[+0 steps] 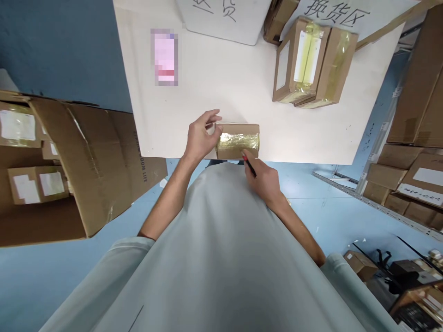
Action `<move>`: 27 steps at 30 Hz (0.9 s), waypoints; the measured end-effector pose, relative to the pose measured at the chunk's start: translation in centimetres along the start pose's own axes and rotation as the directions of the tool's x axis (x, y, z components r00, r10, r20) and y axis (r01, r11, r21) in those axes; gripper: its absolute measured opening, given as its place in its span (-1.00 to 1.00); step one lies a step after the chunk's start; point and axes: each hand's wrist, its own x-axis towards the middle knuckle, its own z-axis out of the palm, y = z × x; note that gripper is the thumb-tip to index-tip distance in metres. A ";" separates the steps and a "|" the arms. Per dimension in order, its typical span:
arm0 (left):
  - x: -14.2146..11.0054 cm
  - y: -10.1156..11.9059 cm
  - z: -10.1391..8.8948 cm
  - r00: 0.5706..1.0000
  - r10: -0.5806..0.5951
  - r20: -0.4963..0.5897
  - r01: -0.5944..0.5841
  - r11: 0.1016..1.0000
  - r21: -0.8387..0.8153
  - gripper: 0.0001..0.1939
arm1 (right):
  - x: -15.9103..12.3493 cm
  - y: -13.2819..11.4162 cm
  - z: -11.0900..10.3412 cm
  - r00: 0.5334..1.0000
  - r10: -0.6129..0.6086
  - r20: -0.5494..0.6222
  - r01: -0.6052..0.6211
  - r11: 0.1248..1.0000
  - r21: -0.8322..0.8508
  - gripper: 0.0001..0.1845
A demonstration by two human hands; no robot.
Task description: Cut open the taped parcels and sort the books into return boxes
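Observation:
A small cardboard box [238, 141] lies at the near edge of the white table, its top wrapped in shiny yellowish tape. My left hand [203, 134] grips the box's left end, the thumb on its upper left corner and the fingers curved around behind. In my right hand [263, 179] is a slim red-and-black tool [249, 165], held low over the near right part of the box. Its tip is hidden by my fingers, so I cannot tell whether a blade or point shows.
Two taped cartons [314, 64] stand at the table's back right, beside a handwritten sign [224, 18]. A blurred pink item [165, 57] lies back left. On the left is a large open carton [86, 161] with smaller boxes inside. Shelved boxes [411, 180] line the right.

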 end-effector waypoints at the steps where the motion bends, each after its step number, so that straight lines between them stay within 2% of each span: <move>1: -0.3 0.6 0.6 0.999 0.044 -0.005 -0.044 0.998 0.041 -0.55 | -0.5 0.9 -0.3 0.998 0.045 -0.042 -0.042 0.998 0.054 -0.37; 3: -0.9 1.7 2.1 0.988 0.142 0.054 -0.147 0.983 0.107 -0.54 | -1.0 2.6 -0.9 0.987 0.136 -0.090 -0.122 0.982 0.147 -0.37; 5: -1.5 2.4 3.9 0.958 0.222 0.179 -0.245 0.962 0.119 -0.60 | -1.1 4.0 -1.1 0.973 0.206 -0.104 -0.181 0.961 0.211 -0.36; 8: -1.8 2.6 5.8 0.909 0.288 0.302 -0.331 0.938 0.100 -0.72 | -0.7 4.7 -1.4 0.968 0.235 -0.084 -0.204 0.939 0.279 -0.37; 10: -1.9 2.2 6.3 0.906 0.298 0.300 -0.343 0.933 0.107 -0.74 | -0.3 4.5 -1.6 0.973 0.222 -0.067 -0.194 0.937 0.292 -0.39; 15: -2.1 1.5 6.6 0.940 0.261 0.221 -0.292 0.949 0.122 -0.67 | 1.2 2.9 -2.2 0.980 0.181 -0.085 -0.158 0.961 0.227 -0.45; 18: -2.2 1.0 6.9 0.939 0.269 0.213 -0.296 0.950 0.105 -0.68 | 1.8 2.2 -2.4 0.979 0.187 -0.083 -0.168 0.966 0.197 -0.48; 22: -2.2 0.1 7.5 0.925 0.315 0.214 -0.344 0.931 0.119 -0.71 | 1.9 1.2 -2.4 0.968 0.238 -0.075 -0.220 0.957 0.191 -0.52; 27: -2.2 -1.0 7.8 0.879 0.409 0.245 -0.461 0.861 0.214 -0.66 | 2.4 -0.8 -2.0 0.935 0.347 -0.079 -0.334 0.932 0.141 -0.48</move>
